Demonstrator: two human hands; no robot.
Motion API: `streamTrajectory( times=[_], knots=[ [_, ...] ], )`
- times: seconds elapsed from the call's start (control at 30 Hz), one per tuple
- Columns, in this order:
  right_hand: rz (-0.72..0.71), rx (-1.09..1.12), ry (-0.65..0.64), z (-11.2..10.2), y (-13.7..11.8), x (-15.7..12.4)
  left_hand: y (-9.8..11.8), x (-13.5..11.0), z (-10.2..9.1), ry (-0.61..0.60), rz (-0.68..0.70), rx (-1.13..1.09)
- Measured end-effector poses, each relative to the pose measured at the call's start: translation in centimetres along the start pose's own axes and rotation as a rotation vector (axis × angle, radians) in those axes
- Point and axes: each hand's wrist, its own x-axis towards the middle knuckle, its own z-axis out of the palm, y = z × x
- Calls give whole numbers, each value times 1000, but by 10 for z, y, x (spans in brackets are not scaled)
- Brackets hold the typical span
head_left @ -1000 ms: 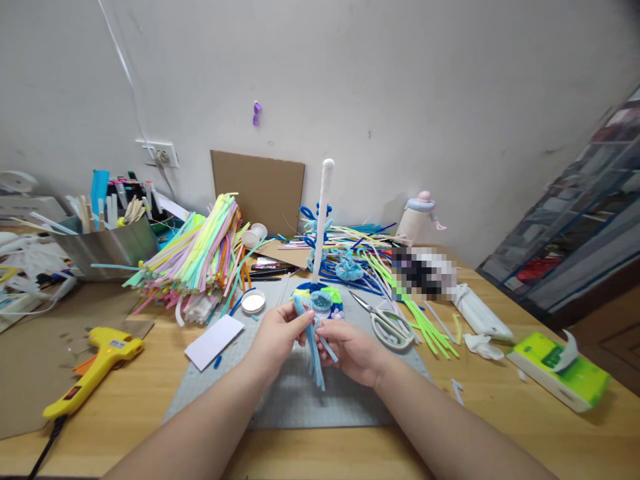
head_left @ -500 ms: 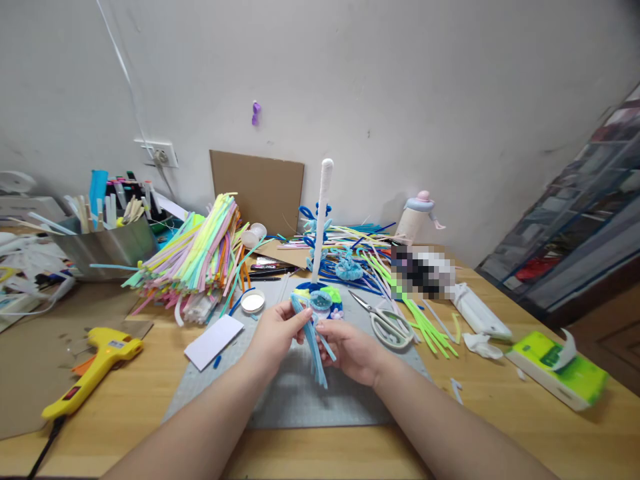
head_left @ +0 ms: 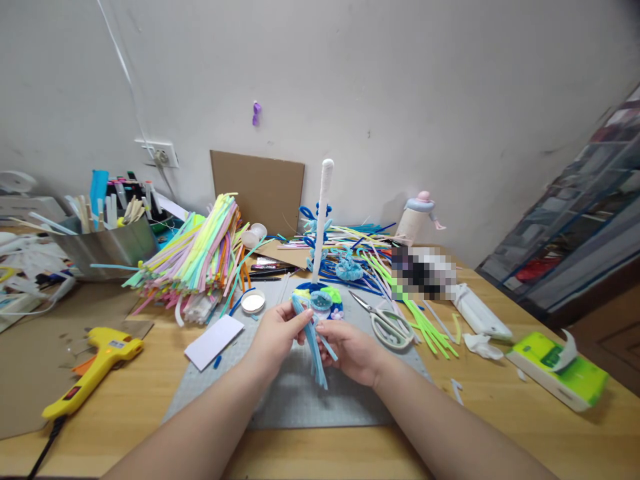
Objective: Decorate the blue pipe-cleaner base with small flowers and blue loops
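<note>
Blue strips (head_left: pixel 317 360) hang in a thin bunch between two hands, over the gray mat (head_left: pixel 285 410) in the middle of the tabletop (head_left: pixel 290 460). The left hand (head_left: pixel 280 327) pinches the bunch near its top, with the thumb on one side and the fingers on the other. The right hand (head_left: pixel 350 343) is close beside it and pinches the blue strips too, with one loose end poking out across its fingers. The low ends of the bunch point down and fan out a little.

Just past the hands sits a bright, lumpy base (head_left: pixel 330 293) of blue, green and yellow. A tall white stick (head_left: pixel 321 220) stands up just behind it, leaning a tiny bit. To the right of the base, the scissors (head_left: pixel 393 327) lie with their blades a bit apart. Long green strips (head_left: pixel 430 327) lie next to them. A blue curly piece (head_left: pixel 349 267) rests behind the base.

To the left are a white card (head_left: pixel 214 341) and a small round dish (head_left: pixel 253 302). Farther left, a yellow glue gun (head_left: pixel 90 370) lies on brown cardboard (head_left: pixel 30 360). Behind it, a big pile of colored strips (head_left: pixel 200 247) is near a metal tub (head_left: pixel 110 247) full of sticks. A bottle (head_left: pixel 415 220) stands at the back, and a green tissue pack (head_left: pixel 560 370) lies far to the right.
</note>
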Motion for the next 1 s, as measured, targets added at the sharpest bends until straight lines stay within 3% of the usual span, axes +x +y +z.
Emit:
streamTrajectory(
  times=[0.23, 0.5, 0.9, 1.0],
  knots=[
    [-97, 66, -5, -1, -2, 2, -4, 3, -2, 3, 4, -65],
    [-122, 135, 87, -1, -4, 2, -5, -1, 1, -123, -121, -120],
    [-86, 44, 0, -4, 0, 3, -8, -1, 1, -155, -135, -137],
    [-114, 13, -21, -2, -2, 1, -8, 0, 0, -113, -89, -106]
  ],
)
